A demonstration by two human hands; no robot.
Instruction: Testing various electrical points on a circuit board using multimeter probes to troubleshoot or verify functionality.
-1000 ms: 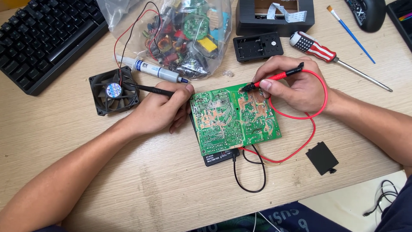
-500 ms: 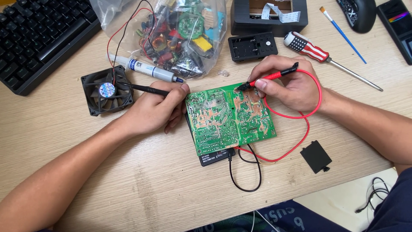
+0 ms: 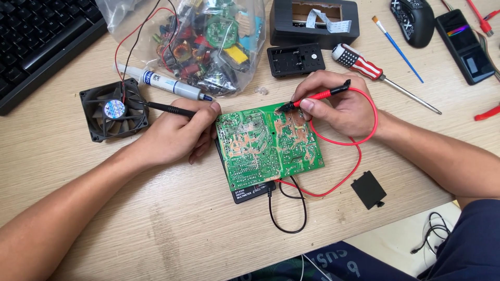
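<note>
1. Near the lower edge of the frame a dark blue garment (image 3: 323, 263) shows below the table edge, and both forearms reach in from the lower corners.
2. The left hand (image 3: 174, 135), left of centre, has its fingers closed around a black probe (image 3: 169, 109); the probe tip meets the left edge of the green circuit board (image 3: 268, 143).
3. The right hand (image 3: 338, 104), right of centre, pinches a red probe (image 3: 317, 96) between thumb and fingers, its dark tip touching the upper middle of the board.
4. The board lies copper side up in the centre of the frame on top of a black multimeter (image 3: 253, 190), whose lower edge sticks out beneath it. A red lead (image 3: 359, 151) loops around the right wrist; a black lead (image 3: 286, 218) curls below the meter.
5. The surface is a light wooden table (image 3: 130, 218). A small black cover (image 3: 369, 189) lies at lower right, a black fan (image 3: 113, 110) at left.
6. Farther up: a black keyboard (image 3: 41, 41) upper left, a clear bag of parts (image 3: 203, 41) top centre, a screwdriver (image 3: 375, 73), a black box (image 3: 315, 21), a mouse (image 3: 412, 20).
7. Against the earlier frame, both probes and hands keep the same places on the board; only the view has drifted slightly.
</note>
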